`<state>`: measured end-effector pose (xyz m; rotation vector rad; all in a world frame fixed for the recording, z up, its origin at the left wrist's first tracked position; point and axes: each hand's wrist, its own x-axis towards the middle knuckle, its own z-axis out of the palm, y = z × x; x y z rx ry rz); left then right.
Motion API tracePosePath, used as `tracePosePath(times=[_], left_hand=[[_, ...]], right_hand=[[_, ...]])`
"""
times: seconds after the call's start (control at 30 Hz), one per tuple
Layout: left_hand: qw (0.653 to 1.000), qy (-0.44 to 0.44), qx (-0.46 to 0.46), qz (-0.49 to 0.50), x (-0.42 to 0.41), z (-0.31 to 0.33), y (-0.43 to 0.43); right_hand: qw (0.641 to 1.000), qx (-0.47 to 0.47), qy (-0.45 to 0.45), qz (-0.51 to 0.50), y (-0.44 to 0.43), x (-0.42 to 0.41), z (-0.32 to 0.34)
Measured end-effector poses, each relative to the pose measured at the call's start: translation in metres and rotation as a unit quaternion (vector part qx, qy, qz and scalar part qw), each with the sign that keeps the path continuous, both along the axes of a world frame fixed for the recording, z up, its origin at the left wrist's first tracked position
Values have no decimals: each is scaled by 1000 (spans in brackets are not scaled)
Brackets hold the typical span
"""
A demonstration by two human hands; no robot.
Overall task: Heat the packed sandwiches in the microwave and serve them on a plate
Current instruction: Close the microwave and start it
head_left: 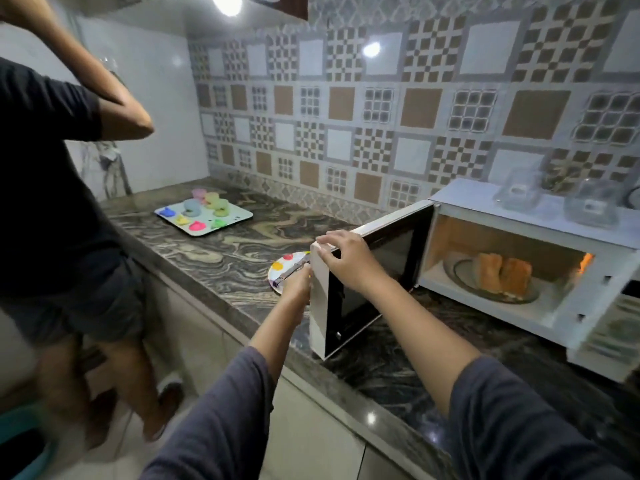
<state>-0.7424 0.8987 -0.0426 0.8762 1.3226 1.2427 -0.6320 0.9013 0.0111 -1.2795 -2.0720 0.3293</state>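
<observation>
Sandwiches (504, 277) in microwave (585, 289), right hand (346, 263) grips door (320, 306)

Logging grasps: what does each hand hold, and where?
Right hand grips the microwave door at its top outer corner; left hand holds metal tongs near one end.

My right hand (346, 261) grips the top free corner of the microwave door (391, 251), which stands open over the counter (225, 258). Right of that grip sits the microwave (588, 292), with sandwiches (504, 275) on the turntable (460, 268) inside and glass containers (519, 194) on top. Just left of the grip, past the door edge, my left hand (296, 287) meets the tongs (289, 271) on the plate (277, 268). Farther left and back, a tray (239, 216) carries cups (207, 202).
</observation>
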Motion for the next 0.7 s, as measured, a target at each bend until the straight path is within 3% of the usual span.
tracePosePath(times=[0.07, 0.2, 0.37, 0.53, 0.7], left_hand=[[1000, 1, 19, 5, 10, -13, -8], [993, -20, 113, 35, 46, -32, -39], [981, -47, 183, -49, 121, -60, -74], [969, -43, 219, -105, 201, -69, -86], [946, -7, 268, -180, 273, -71, -79]], right_hand=[[1000, 27, 11, -5, -4, 7, -9], [988, 91, 126, -11, -38, 47, -22], [966, 158, 205, -11, -78, 123, -40], [967, 135, 203, -69, -108, 204, -37], [957, 135, 161, -202, -117, 272, -39]])
